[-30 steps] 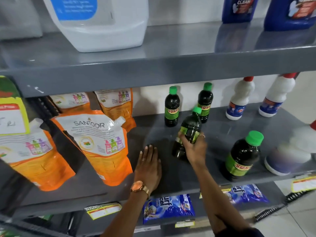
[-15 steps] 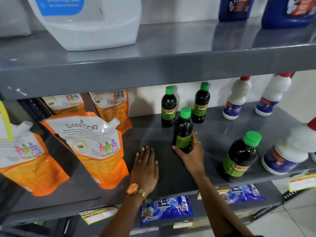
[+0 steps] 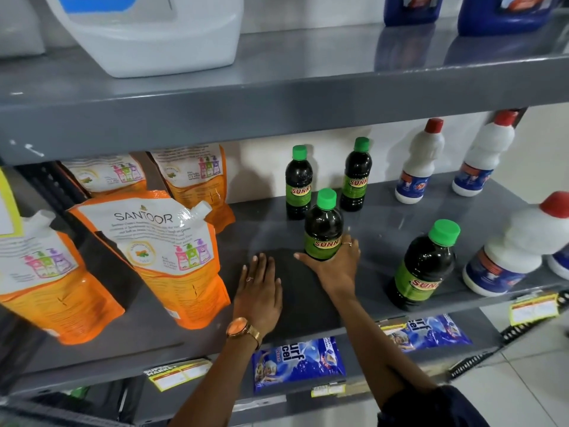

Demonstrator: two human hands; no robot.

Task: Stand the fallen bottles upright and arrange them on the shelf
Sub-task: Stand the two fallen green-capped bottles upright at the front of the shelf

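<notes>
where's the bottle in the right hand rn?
Head view, middle shelf, centre: the held Sunny bottle stands upright in the right hand, just in front of the two back-row Sunny bottles, right of the flat left hand.

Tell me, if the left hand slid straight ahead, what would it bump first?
Probably nothing until the back wall: the left hand points up a bare strip of shelf. Depth is hard to judge.
</notes>
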